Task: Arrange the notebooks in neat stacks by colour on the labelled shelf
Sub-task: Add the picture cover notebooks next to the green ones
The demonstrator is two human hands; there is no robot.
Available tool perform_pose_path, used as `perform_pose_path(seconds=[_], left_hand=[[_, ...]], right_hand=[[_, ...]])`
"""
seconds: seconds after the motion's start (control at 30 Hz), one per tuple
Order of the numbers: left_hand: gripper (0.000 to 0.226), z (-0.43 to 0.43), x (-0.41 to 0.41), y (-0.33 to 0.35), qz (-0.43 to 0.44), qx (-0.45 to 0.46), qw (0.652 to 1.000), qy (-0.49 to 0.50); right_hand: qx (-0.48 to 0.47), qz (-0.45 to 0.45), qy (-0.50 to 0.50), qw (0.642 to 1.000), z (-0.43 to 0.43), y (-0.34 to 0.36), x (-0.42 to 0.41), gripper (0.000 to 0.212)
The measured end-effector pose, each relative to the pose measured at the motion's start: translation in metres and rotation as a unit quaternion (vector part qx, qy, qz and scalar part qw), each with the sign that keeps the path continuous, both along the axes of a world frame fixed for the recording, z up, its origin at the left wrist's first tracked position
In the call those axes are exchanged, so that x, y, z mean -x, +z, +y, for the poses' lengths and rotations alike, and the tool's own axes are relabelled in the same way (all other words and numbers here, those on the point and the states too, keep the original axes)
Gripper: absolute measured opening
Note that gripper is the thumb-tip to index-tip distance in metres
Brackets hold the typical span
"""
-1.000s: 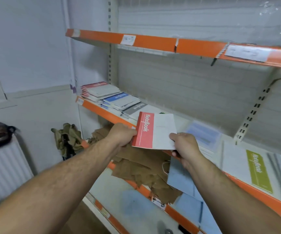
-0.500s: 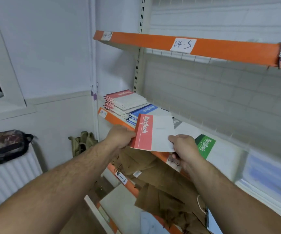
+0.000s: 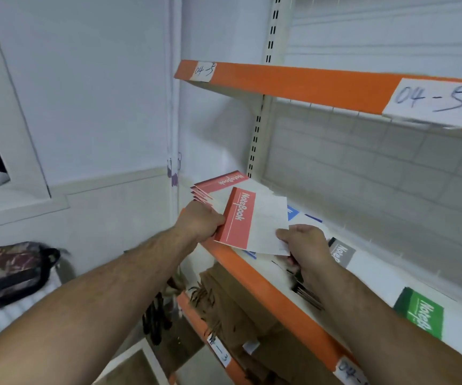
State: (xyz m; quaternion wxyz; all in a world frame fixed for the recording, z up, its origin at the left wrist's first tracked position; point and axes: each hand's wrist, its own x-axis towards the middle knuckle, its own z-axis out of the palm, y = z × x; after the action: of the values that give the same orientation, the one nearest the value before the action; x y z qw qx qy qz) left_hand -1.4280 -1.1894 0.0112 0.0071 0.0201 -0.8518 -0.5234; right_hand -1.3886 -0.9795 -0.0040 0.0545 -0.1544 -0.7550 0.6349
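Note:
I hold a red-and-white notebook [image 3: 255, 222] with both hands above the front edge of the orange-fronted shelf [image 3: 274, 290]. My left hand [image 3: 200, 222] grips its red spine side. My right hand [image 3: 305, 243] pinches its white right corner. Just behind it lies a stack of red notebooks [image 3: 220, 184] at the shelf's left end. Blue notebooks [image 3: 293, 213] lie mostly hidden under the held one. A grey notebook [image 3: 342, 252] and a green notebook [image 3: 421, 315] lie further right on the same shelf.
An upper orange shelf [image 3: 293, 84] carries paper labels reading 04-5. Brown paper bags [image 3: 241, 304] fill the shelf below. A camouflage bag [image 3: 10, 270] rests on a white radiator at the left. White wall and a window frame stand beyond.
The view has swung left and closer to the shelf. Both hands carried the red notebook toward the red stack at the shelf's left end.

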Motion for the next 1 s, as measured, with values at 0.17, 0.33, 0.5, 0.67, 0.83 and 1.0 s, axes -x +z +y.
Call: perform_pose_path(seconds=[0.17, 0.33, 0.5, 0.67, 0.83, 1.0], left_hand=[[0.018, -0.026, 0.075, -0.003, 0.012, 0.044, 0.999, -0.019], [0.023, -0.045, 0.152, 0.000, 0.046, 0.134, 0.989, -0.052], [0.029, -0.055, 0.211, 0.004, 0.084, 0.191, 0.972, -0.108], [0.035, -0.066, 0.250, -0.001, 0.091, 0.212, 0.959, -0.163], [0.034, -0.069, 0.269, -0.009, 0.121, 0.270, 0.932, -0.208], [0.027, -0.069, 0.272, -0.015, 0.134, 0.323, 0.906, -0.238]], right_hand=[[-0.012, 0.009, -0.024, 1.000, -0.027, 0.001, 0.051, 0.017], [-0.024, 0.014, -0.077, 0.997, -0.057, 0.002, 0.104, 0.022], [-0.036, 0.000, -0.148, 0.988, -0.081, 0.000, 0.145, 0.036], [-0.094, -0.038, -0.185, 0.977, -0.101, -0.001, 0.169, 0.040], [-0.203, -0.073, -0.200, 0.956, -0.112, -0.008, 0.179, 0.045], [-0.281, -0.109, -0.177, 0.937, -0.119, -0.005, 0.182, 0.050]])
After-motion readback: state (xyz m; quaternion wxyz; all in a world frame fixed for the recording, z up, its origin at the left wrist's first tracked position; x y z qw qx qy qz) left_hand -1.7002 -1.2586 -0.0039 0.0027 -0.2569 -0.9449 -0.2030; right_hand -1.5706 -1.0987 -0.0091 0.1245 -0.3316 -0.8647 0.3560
